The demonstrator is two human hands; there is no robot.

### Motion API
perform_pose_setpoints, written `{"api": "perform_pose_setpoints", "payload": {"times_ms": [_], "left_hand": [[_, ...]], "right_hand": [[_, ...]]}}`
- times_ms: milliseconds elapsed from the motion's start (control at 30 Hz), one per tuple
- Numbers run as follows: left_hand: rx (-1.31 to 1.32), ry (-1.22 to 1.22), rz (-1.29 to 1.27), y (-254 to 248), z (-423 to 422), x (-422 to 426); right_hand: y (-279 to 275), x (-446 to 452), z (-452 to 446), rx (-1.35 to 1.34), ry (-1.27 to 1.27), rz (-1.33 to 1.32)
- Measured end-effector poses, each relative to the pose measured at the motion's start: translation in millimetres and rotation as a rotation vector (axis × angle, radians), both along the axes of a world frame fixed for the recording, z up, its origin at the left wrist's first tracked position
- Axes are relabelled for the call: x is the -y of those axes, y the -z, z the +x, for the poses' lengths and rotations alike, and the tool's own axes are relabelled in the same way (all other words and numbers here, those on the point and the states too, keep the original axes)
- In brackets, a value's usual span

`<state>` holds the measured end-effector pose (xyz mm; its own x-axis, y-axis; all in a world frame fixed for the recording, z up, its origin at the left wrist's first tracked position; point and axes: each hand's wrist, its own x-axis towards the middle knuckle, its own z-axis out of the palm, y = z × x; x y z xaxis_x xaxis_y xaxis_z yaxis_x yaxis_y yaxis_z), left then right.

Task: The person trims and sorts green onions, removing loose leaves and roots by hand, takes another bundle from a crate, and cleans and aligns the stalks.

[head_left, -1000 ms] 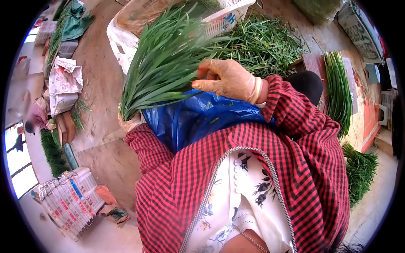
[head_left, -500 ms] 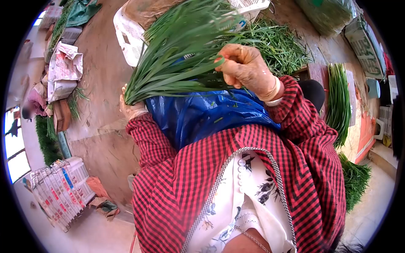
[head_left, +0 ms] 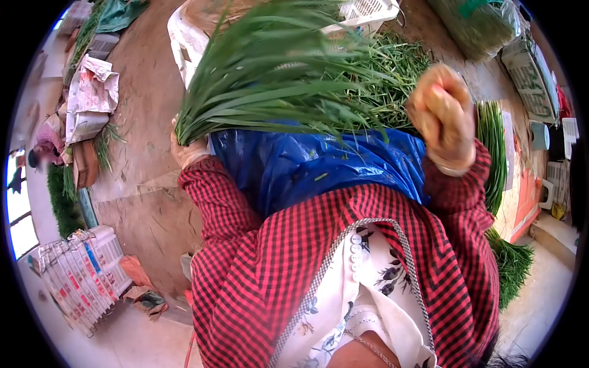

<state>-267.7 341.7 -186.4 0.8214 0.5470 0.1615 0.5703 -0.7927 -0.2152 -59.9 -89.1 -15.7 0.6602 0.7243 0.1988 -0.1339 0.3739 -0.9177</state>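
Observation:
My left hand (head_left: 189, 150), in a pale thin glove, is closed around the base end of a bunch of garlic chives (head_left: 257, 92). The long flat leaves fan out to the right, smeared by motion, above a blue plastic apron (head_left: 319, 162) over my lap. My right hand (head_left: 445, 116), gloved too, is raised to the right of the leaf tips and apart from them. Its fingers are curled in and blurred; whether anything is between them is hidden. Loose chive leaves (head_left: 392, 73) lie heaped beyond the bunch.
A white plastic basket (head_left: 184, 46) stands ahead. To my right lie more chives (head_left: 491, 153) on a board and another bunch (head_left: 510, 267) lower down. Stacked white crates (head_left: 83, 276) stand at the left. Another person (head_left: 49, 142) sits at the far left. A filled clear bag (head_left: 475, 27) lies far right.
My right hand has moved right, away from the leaf it was pinching. The chives have swung and spread farther right, while my left hand keeps its hold and shifts slightly left.

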Motion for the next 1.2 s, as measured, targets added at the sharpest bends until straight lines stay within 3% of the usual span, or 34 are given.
{"api": "perform_pose_setpoints", "payload": {"times_ms": [67, 100, 133, 200, 333, 367, 400, 467, 500, 567, 733, 800, 867, 933, 967, 1000, 1033, 1133, 1200], "left_hand": [[1.192, -0.351, -1.188, 16, -5, -15], [1.459, -0.415, -1.515, 20, -5, -18], [1.772, -0.523, -1.792, 16, -2, -15], [2.098, -0.729, -1.655, -28, 19, 22], [2.060, -0.744, -1.719, -25, 15, 19], [1.785, -0.627, -1.541, -17, 12, 19], [1.752, -0.669, -1.581, -31, 18, 25], [1.719, -0.709, -1.622, -31, 19, 23], [1.504, -0.609, -1.469, -5, 6, 6], [1.818, -0.481, -1.822, 10, -5, -23], [1.822, -0.436, -1.739, 5, 3, -20], [2.313, -0.683, -2.004, -50, 23, 17], [2.308, -0.632, -2.014, -39, 23, 6], [2.147, -0.529, -2.110, -48, 26, 14], [2.131, -0.616, -1.914, -65, 41, 34], [2.126, -0.619, -1.917, -70, 45, 36], [2.103, -0.606, -1.960, -72, 49, 38], [2.090, -0.592, -2.020, -77, 54, 42], [2.012, -0.570, -2.031, -77, 55, 45]], "right_hand": [[-7, 4, -6, 0.094, -0.234, -0.171], [-5, -2, -2, 0.432, -0.360, -0.444], [-4, -10, -11, 0.421, -0.300, -0.616], [5, -30, -15, 0.760, -0.070, -0.407], [-1, -77, -18, 1.030, 0.171, -0.333], [18, -91, -21, 1.078, 0.246, -0.377], [31, -99, -23, 1.125, 0.322, -0.423], [35, -98, -31, 1.019, 0.109, -0.486], [49, -100, -38, 0.991, 0.123, -0.414], [51, -97, -45, 1.015, 0.083, -0.431], [58, -97, -39, 1.133, 0.143, -0.372], [49, -96, -32, 0.949, 0.257, -0.262], [25, -89, -10, 0.903, 0.419, -0.157], [15, -82, -10, 0.920, 0.361, -0.182], [17, -84, -21, 0.912, 0.124, -0.218], [20, -86, -30, 0.896, -0.109, -0.255], [31, -89, -35, 0.937, -0.188, -0.435], [64, -106, -12, 0.912, -0.004, -0.602], [73, -108, 9, 0.589, -0.212, -0.579]]}}
